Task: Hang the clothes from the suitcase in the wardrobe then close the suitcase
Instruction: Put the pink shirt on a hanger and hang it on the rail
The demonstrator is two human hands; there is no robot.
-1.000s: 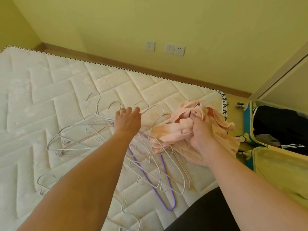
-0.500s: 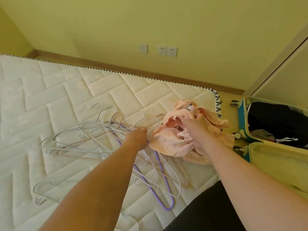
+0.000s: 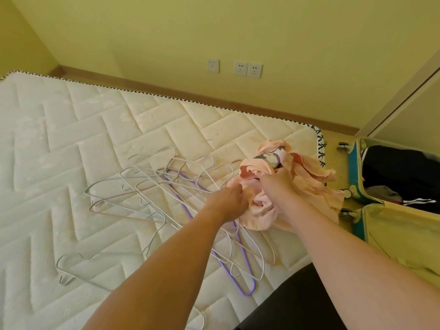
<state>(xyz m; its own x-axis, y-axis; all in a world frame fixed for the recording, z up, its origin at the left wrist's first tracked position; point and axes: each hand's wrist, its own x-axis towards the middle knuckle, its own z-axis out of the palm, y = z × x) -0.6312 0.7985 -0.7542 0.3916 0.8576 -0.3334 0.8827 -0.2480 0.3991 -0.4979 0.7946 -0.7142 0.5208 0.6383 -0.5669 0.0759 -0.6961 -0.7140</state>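
Since a second ago my left hand (image 3: 228,201) came off the hangers (image 3: 152,194) and over to the peach garment (image 3: 307,186), fingers curled into its near edge. Right hand (image 3: 278,186) is bunched in the middle of it. It's on the mattress (image 3: 59,139) corner, suitcase (image 3: 354,167) lying open beside, dark clothes (image 3: 400,172) inside.
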